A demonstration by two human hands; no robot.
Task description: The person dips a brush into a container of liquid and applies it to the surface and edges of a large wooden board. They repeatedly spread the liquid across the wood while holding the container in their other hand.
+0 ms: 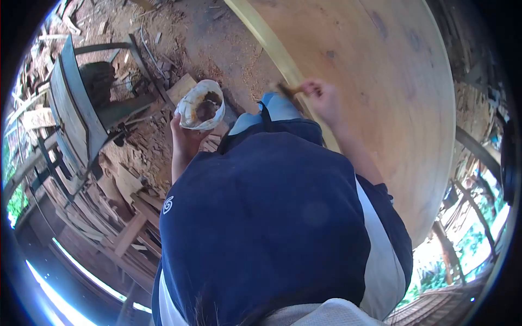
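Smooth, matt wooden tabletop (380, 81) fills the upper right; white plastic container (202, 104) (smeared brown inside) upper centre; rough wood scraps (130, 206) at left.

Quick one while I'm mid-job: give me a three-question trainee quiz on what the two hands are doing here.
1. True or false: the left hand holds a white container with dark contents.
2. What does the right hand hold? A) hammer B) brush C) saw
3. Fill in: the brush tip sits at the pale edge of the large round ______ panel.

Key: 1 true; 2 B; 3 wooden.
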